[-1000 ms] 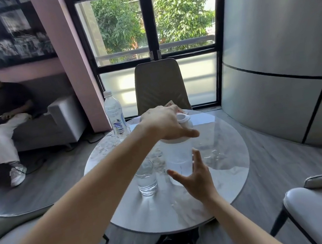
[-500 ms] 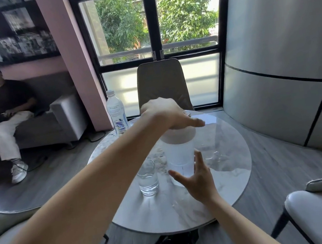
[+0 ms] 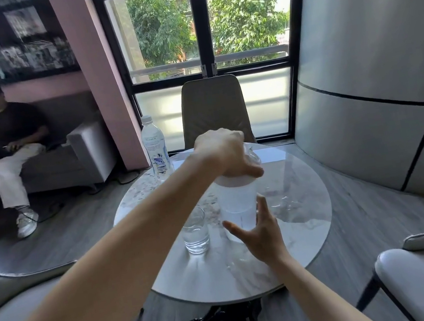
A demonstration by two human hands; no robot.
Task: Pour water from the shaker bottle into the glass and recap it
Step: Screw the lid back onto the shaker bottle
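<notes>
Recapping step: left hand point(image 3: 228, 155) clamped over the lid point(image 3: 236, 180) of the shaker bottle point(image 3: 237, 206), upright beside the filled glass point(image 3: 195, 231). Right hand point(image 3: 262, 231), fingers spread, steadied the base. Next: probably press or twist the lid tight.

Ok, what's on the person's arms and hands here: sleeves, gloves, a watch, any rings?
Nothing is worn that shows. Both forearms are bare along all their visible length, with no sleeve in frame. The left hand and right hand are ungloved; no watch, wristband or ring is visible on either wrist or on the fingers.

Office lounge: sofa point(image 3: 87, 152), round table point(image 3: 301, 243), chairs.
</notes>
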